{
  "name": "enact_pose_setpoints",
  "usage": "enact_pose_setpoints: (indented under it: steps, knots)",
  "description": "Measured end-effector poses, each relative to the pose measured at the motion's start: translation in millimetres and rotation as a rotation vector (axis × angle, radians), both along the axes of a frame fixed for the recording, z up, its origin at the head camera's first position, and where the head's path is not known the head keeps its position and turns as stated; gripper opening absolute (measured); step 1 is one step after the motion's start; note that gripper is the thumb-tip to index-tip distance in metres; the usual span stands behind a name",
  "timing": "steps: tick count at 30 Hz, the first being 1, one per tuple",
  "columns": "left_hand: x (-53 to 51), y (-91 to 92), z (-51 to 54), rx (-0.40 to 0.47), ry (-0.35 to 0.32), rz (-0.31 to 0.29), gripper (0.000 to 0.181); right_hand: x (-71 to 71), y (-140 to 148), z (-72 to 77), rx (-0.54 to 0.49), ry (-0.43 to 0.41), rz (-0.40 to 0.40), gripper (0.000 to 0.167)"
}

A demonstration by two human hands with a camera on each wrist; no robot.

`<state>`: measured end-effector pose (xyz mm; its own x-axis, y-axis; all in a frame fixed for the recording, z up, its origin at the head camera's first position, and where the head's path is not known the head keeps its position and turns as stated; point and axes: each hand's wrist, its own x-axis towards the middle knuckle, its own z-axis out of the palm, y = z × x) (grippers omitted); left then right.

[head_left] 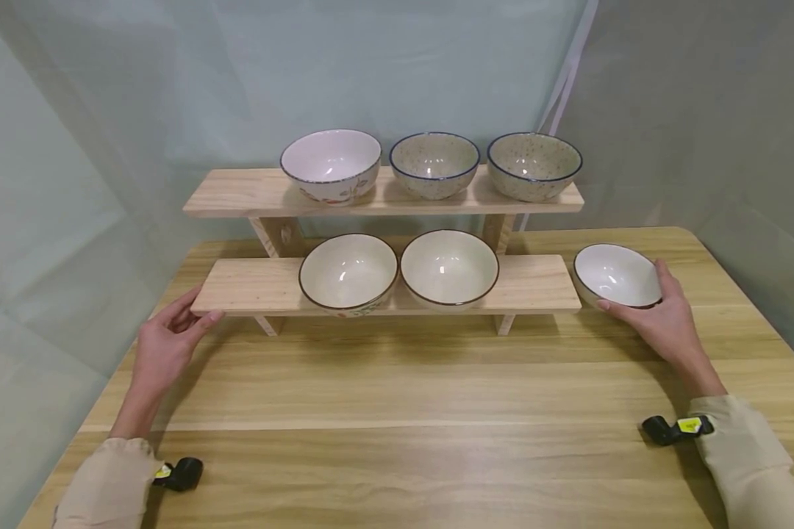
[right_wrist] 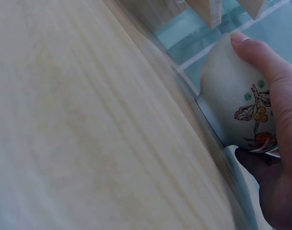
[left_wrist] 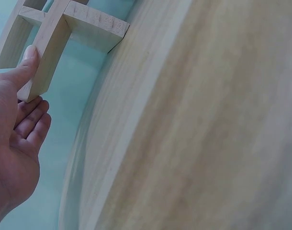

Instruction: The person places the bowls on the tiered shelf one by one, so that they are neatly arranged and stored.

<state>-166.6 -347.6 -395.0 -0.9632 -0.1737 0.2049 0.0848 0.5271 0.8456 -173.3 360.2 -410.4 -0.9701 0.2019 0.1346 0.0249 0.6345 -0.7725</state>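
Observation:
At the left end of a two-tier wooden stand, my left hand (head_left: 164, 344) grips the lower shelf (head_left: 248, 285). The left wrist view shows the thumb on the shelf's front edge and the curled fingers at its end. My right hand (head_left: 670, 323) holds a bowl (head_left: 614, 270) just right of the stand, thumb on the near side and fingers round the right. This bowl is white inside, with a painted branch and fruit outside in the right wrist view; its foot appears to touch the table. Two cream bowls (head_left: 348, 270) with dark rims sit mid-shelf.
The upper shelf (head_left: 234, 192) bears a white floral bowl (head_left: 331, 158) and two speckled bowls with blue rims (head_left: 434, 163). Under everything lies a wood-grain table (head_left: 397, 411). Pale cloth (head_left: 397, 66) hangs close behind and at both sides.

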Motion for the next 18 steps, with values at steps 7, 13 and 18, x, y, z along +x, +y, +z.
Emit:
enact_pose_setpoints:
  steps: [7,13,18]
  knots:
    - [-0.2,-1.3,-1.3,0.007,0.001,-0.008,0.066,1.1,-0.5,0.2,0.007,-0.004,-0.014,0.115]
    - [0.5,-0.8,-1.1,0.011,0.007,-0.012,0.065,1.7,-1.3,1.1,0.003,-0.005,-0.027,0.115]
    - [1.1,0.3,-0.1,0.011,0.007,-0.009,0.065,1.5,-0.7,0.3,-0.002,-0.004,-0.03,0.114]
